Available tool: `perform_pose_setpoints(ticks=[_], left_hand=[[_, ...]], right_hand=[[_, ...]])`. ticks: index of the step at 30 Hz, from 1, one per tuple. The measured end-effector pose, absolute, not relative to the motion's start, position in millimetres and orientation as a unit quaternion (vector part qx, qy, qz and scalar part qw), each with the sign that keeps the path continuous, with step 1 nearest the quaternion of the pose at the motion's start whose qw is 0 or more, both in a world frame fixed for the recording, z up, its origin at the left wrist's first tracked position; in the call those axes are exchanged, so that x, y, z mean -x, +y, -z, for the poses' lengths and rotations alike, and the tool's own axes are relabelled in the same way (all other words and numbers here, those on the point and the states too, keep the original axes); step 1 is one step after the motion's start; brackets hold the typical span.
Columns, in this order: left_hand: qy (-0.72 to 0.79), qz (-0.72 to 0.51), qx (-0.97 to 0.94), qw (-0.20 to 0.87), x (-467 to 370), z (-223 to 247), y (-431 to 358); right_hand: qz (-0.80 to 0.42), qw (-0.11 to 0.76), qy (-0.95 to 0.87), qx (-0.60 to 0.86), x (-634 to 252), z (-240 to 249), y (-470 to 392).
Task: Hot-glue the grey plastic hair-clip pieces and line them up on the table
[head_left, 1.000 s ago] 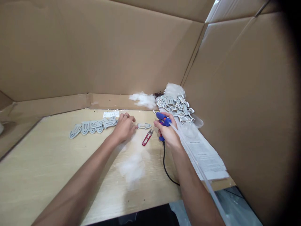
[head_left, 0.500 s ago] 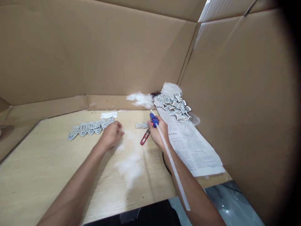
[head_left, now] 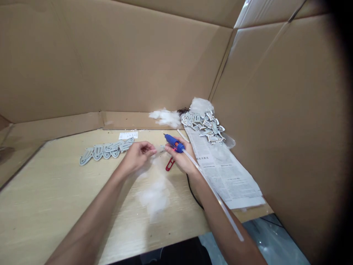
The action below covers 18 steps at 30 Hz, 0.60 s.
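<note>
My right hand [head_left: 182, 158] grips a blue glue gun [head_left: 174, 142], its nozzle pointing up and left. A long clear glue stick [head_left: 220, 202] runs from the back of the gun along my forearm. My left hand [head_left: 140, 154] is closed in a pinch just left of the gun; what sits at its fingertips is pale and too small to make out. Between the hands, a small grey cut-out piece [head_left: 162, 148] shows partly, mostly covered by my right fingers. Red thread snips [head_left: 170, 164] lie below my right hand, partly hidden. White fluff [head_left: 154, 197] lies on the table in front.
Overlapping grey cut-out pieces [head_left: 103, 151] lie at left, near a white label [head_left: 128, 135]. More pieces [head_left: 206, 125] are heaped on newspaper [head_left: 228, 176] at right. Fluff [head_left: 167, 117] lies at the back. Cardboard walls [head_left: 138, 62] enclose the table; a black cord [head_left: 193, 191] trails beneath my right arm.
My left hand has moved right, toward the grey piece, and its fingers have come together. The glue gun has swung left, its nozzle now nearer my left hand.
</note>
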<state>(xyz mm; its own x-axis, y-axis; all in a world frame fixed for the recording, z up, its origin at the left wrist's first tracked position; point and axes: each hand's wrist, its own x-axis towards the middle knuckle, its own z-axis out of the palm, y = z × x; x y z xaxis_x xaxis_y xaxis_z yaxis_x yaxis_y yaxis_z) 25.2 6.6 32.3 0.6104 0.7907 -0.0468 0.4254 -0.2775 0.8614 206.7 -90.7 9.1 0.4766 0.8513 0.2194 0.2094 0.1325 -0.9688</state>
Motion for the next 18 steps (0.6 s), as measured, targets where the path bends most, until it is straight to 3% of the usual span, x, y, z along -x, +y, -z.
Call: perform_pose_setpoints(ticks=[5,12,18], left_hand=[[0.315,-0.207,-0.774,0.508,-48.2,-36.6,-1.8],[0.372,-0.263,-0.828,0.326,-69.9,-11.1,12.5],[0.373,-0.249,-0.815,0.367,-86.1,-3.1,18.4]], right_hand=[[-0.266,0.635,-0.392,0.61,-208.2,-10.0,-88.6],[-0.226,0.691,-0.334,0.6,-223.6,-16.3,-89.0],[-0.261,0.702,-0.295,0.594,-219.5,-25.2,-94.0]])
